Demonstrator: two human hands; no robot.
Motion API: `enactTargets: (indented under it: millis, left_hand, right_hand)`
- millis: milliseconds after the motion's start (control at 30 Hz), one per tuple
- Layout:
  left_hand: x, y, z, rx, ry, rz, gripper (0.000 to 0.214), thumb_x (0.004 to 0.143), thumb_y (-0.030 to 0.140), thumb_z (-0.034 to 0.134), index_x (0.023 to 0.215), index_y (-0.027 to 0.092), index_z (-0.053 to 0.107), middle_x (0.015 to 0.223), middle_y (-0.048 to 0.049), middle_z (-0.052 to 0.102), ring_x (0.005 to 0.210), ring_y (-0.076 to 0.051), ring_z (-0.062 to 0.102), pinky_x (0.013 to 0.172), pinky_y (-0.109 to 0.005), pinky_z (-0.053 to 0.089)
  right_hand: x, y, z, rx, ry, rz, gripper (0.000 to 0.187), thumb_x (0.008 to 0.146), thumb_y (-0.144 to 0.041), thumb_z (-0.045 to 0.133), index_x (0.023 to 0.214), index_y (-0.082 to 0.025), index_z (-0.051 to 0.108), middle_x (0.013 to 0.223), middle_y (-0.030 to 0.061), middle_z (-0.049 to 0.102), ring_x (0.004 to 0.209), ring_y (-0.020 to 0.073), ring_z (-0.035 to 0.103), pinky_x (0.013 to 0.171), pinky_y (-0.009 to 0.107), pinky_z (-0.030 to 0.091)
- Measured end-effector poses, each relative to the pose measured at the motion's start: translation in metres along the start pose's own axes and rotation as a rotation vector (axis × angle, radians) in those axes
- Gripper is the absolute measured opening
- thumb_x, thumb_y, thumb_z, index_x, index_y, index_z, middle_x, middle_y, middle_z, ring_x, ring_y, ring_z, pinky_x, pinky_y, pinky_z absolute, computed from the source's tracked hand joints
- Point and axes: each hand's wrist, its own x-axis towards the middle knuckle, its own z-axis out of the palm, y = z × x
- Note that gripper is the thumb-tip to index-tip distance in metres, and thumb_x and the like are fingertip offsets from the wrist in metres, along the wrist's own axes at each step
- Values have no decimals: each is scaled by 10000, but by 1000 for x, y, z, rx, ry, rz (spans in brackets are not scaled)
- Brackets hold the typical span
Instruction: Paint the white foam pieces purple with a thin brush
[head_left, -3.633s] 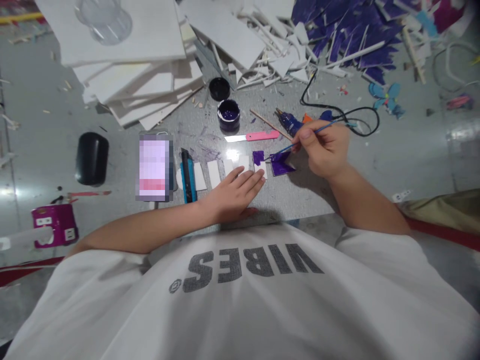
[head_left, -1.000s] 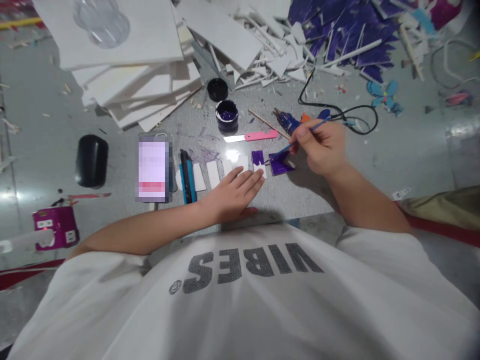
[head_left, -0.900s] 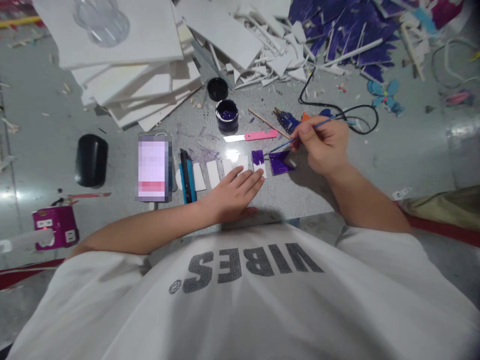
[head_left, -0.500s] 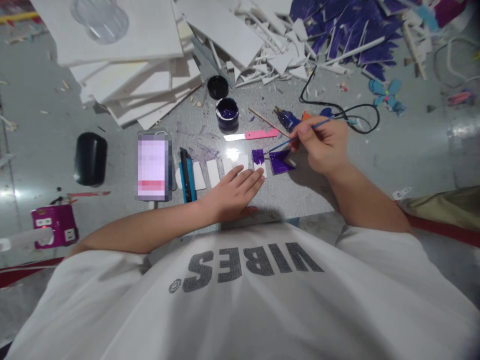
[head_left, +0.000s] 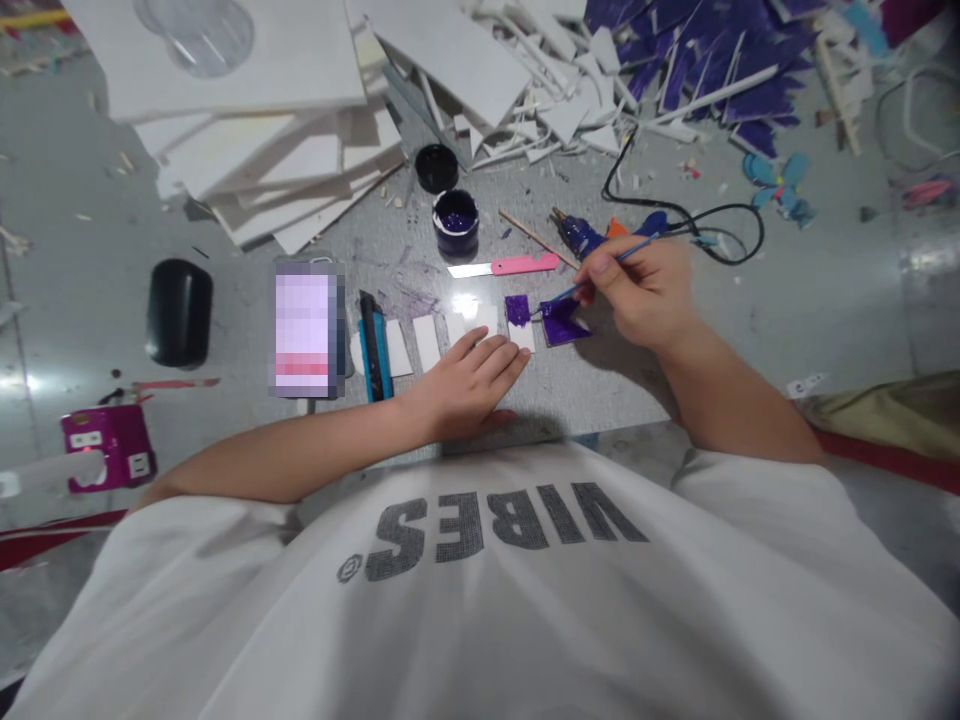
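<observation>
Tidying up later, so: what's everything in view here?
paintbrush: 1, blue, right hand
painted piece: 1, purple, at brush tip
half-painted piece: 1, purple-white, left fingertips
strips: several, white, by left hand
paint jar: 1, purple, behind row
utility knife: 1, pink, near jar
glue gun: 1, blue, behind right hand
foam boards: stack, white, far left
scraps: many, white-purple, far edge
phone: 1, blurred, left of strips
left hand: resting on strips
right hand: gripping paintbrush

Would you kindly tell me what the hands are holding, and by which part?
The right hand pinches a paintbrush around mid-handle, its tip at a purple piece. The left hand grips nothing; its fingers lie flat by a half-painted strip.
</observation>
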Motion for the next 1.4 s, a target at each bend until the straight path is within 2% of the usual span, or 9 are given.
enactTargets:
  millis: [100, 300, 533, 633, 733, 900, 1133, 1300, 1400]
  left_hand:
    - [0, 0, -1, 28, 6, 13, 813, 1219, 505, 722, 1815, -19, 549, 1706, -326, 742, 1654, -443, 681, 1480, -665, 456]
    - [1, 0, -2, 58, 18, 26, 811, 1230, 520, 708, 1807, -29, 556, 1689, -325, 752, 1641, -437, 691, 1475, -643, 463]
    - [1, 0, -1, 33, -2, 8, 813, 1219, 505, 713, 1821, -13, 543, 1714, -328, 737, 1668, -446, 668, 1476, -668, 456]
    - [1, -1, 0, 18, -4, 3, 814, 1208, 518, 727, 1822, 15, 547, 1718, -312, 739, 1671, -447, 665, 1468, -678, 462]
    - [1, -1, 0, 31, 13, 18, 817, 1207, 513, 734, 1809, -8, 550, 1693, -321, 751, 1649, -445, 681, 1460, -672, 475]
    - [1, 0, 0, 46, 31, 22, 798, 1208, 501, 727, 1793, -17, 565, 1684, -328, 754, 1635, -444, 691, 1453, -671, 485]
    - [0, 0, 0, 52, 44, 29, 816, 1211, 512, 740, 1797, -23, 555, 1673, -328, 758, 1636, -445, 692, 1455, -666, 486]
    - [0, 0, 1, 66, 59, 35, 810, 1206, 524, 754, 1778, -21, 578, 1657, -326, 768, 1614, -442, 713, 1455, -651, 491]
    - [1, 0, 1, 40, 46, 17, 792, 1201, 520, 758, 1786, 14, 584, 1676, -313, 762, 1635, -439, 703, 1460, -661, 486]
  right_hand:
    - [-1, -1, -1, 20, -32, 4, 669, 1054, -941, 767, 829, -317, 860, 664, 14, 720, 543, 180, 672, 548, 395, 580]
    - [-2, 0, 2, 19, 12, 3, 616, 1064, -921, 771, 901, -338, 888, 742, 27, 788, 576, 197, 701, 565, 418, 596]
    - [-2, -1, 1, 18, -73, 9, 669, 1051, -947, 763, 851, -317, 859, 693, 23, 774, 578, 190, 719, 563, 392, 628]
    - [-2, -1, 2, 10, -25, -26, 647, 1091, -912, 741, 904, -310, 885, 706, 20, 776, 583, 188, 723, 556, 373, 615]
    - [-3, -2, 3, -10, -3, -45, 626, 1104, -879, 754, 921, -296, 892, 729, 24, 791, 574, 172, 707, 546, 354, 584]
    - [-4, -6, 2, 22, -106, -52, 605, 1097, -852, 787, 888, -292, 882, 707, 20, 768, 555, 165, 680, 550, 355, 575]
    - [-2, -8, 3, 38, -13, -48, 590, 1090, -849, 802, 901, -298, 894, 725, 13, 797, 547, 154, 681, 532, 341, 556]
    - [-4, -8, 2, 36, -138, -83, 576, 1124, -803, 786, 874, -293, 878, 719, 14, 794, 550, 151, 673, 529, 338, 557]
    - [-4, -7, 0, 52, -146, -100, 550, 1136, -781, 782, 888, -299, 877, 725, 15, 798, 551, 157, 667, 528, 347, 557]
